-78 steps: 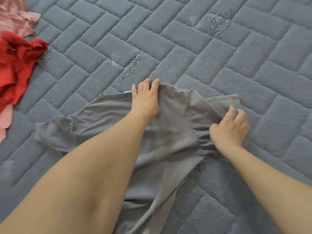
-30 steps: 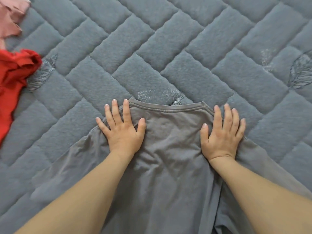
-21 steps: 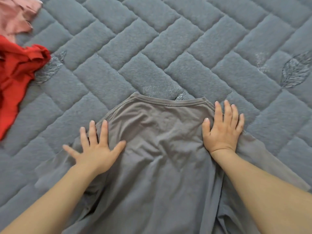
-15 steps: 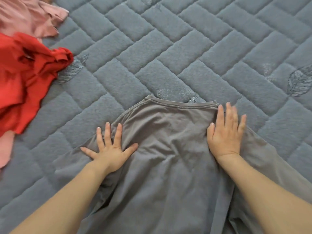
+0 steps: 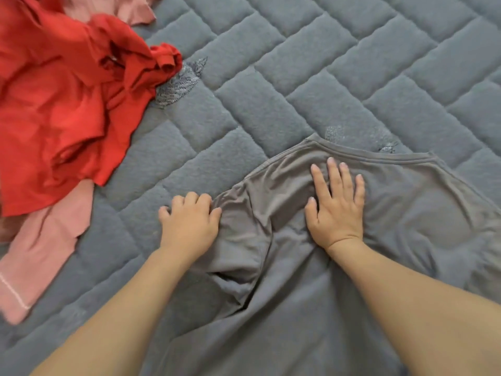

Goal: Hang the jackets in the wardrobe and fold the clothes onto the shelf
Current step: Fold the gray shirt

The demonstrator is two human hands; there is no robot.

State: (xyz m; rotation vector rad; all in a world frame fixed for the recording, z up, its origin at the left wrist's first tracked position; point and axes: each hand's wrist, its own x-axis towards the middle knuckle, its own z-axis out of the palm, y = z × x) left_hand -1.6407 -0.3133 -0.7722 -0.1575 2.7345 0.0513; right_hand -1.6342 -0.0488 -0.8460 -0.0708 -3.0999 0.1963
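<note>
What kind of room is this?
Probably a bedroom. The soft quilt looks like a bed cover, clothes lie loose on it, a red top over a pink one, and the hands are working on a grey shirt.

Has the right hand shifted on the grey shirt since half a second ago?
Yes. The right hand moved from the grey shirt's right shoulder toward the collar's left end.

Bare forearms, no sleeves; short unpainted nails.
</note>
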